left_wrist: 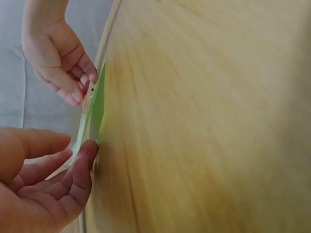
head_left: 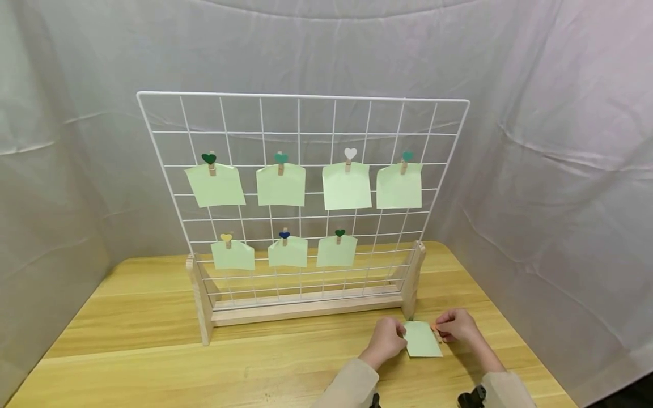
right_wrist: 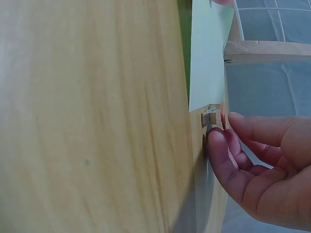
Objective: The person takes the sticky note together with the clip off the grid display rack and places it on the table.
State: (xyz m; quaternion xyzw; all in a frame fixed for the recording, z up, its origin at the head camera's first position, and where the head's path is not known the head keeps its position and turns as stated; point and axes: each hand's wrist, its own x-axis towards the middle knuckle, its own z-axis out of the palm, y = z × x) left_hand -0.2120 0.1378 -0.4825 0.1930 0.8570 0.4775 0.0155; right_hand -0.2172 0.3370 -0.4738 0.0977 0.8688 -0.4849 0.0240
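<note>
A light green paper note (head_left: pixel 422 341) is held low over the wooden table, right of the rack's foot. At its left edge, my left hand (head_left: pixel 385 341) pinches the paper between thumb and fingers. My right hand (head_left: pixel 458 327) grips a small wooden clothespin (right_wrist: pixel 213 118) with an orange piece on it, at the note's right edge. In the right wrist view the pin's end is close to the paper; whether it bites the sheet I cannot tell. The left wrist view shows the note (left_wrist: pixel 98 102) nearly edge-on between both hands.
A white wire grid (head_left: pixel 301 134) stands in a wooden base (head_left: pixel 306 310) behind the hands. Several green notes (head_left: pixel 347 187) hang on it in two rows from clothespins with coloured hearts. Grey cloth (head_left: pixel 541 198) surrounds the table (head_left: pixel 229 368).
</note>
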